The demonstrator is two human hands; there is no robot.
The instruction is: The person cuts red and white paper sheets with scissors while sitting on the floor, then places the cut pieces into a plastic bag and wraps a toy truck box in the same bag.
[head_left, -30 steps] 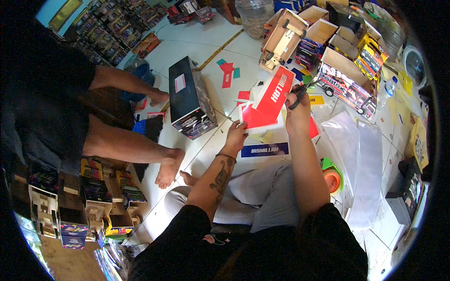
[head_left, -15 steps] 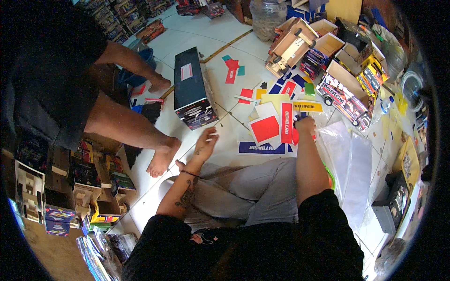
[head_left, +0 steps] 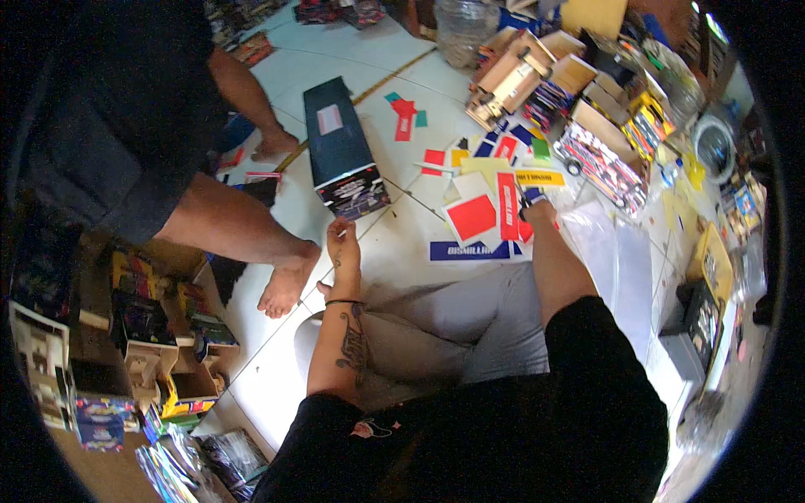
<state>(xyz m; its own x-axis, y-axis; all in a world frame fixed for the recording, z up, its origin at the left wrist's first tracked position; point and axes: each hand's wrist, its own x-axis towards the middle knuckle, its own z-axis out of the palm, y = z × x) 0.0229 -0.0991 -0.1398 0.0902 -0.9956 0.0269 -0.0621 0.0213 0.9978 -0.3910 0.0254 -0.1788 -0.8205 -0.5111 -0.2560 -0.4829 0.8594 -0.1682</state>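
By edge of black box: left hand, white tiles rightward.

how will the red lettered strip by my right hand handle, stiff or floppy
The red strip looks thin, so it would probably bend easily. Small and flat, it is likely very light. A push may also nudge the yellow strip beside it.

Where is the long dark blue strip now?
In the head view, the strip lies right of centre, below the large red square and left of the right hand.
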